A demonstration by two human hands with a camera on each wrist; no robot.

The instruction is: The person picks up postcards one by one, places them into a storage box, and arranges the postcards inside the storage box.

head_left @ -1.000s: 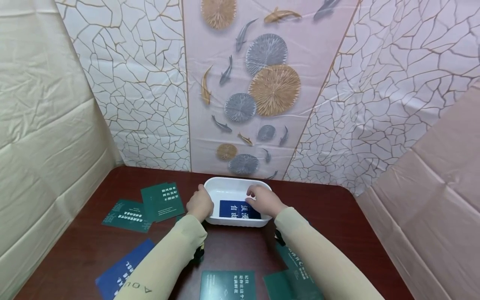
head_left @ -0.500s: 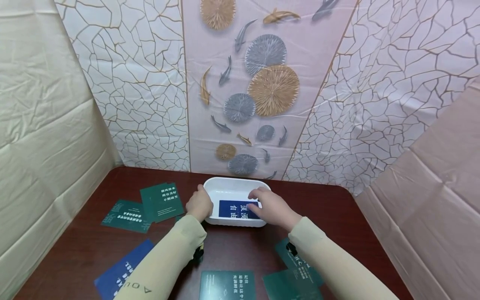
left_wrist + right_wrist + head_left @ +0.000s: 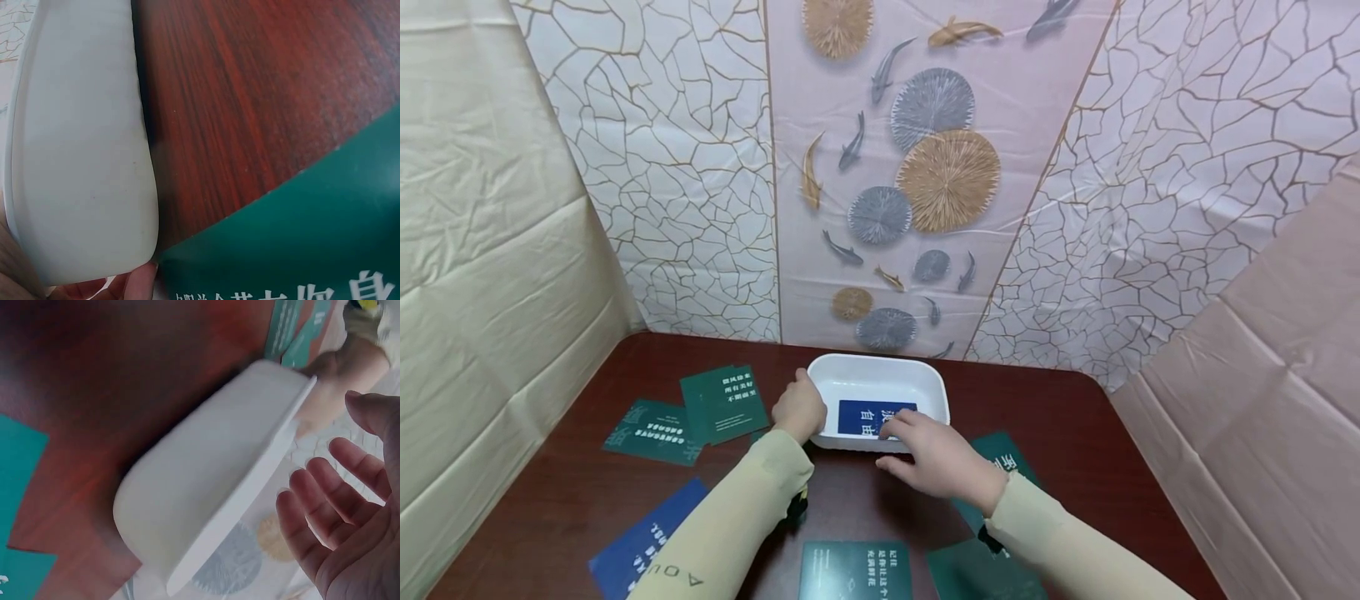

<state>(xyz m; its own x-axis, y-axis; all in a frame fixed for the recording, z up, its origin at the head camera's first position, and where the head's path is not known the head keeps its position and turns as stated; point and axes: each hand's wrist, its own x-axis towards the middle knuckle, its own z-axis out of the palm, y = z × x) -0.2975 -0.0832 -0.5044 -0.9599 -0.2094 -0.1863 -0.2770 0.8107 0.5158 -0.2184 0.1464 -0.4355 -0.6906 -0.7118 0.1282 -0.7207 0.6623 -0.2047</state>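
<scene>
Left-hand grip: my left hand (image 3: 800,407) clasps the left end of the white tray (image 3: 872,371); my right hand (image 3: 943,458), fingers parted, holds nothing.
The tray sits on the table (image 3: 1067,442), near its far edge, with the blue card (image 3: 853,417) flat inside. Expect light, stiff, smooth plastic that may slide; hold it by an end wall, below the rim. Left-hand contact is partly hidden, but appears to reach under the base.

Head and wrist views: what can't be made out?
Head view: blue card in the white tray, partly behind the right hand.
Head view: left blue card, partly behind the left sleeve.
Head view: middle green card, cut by bottom edge.
Left wrist view: tray's inside, hidden by outer wall.
</scene>
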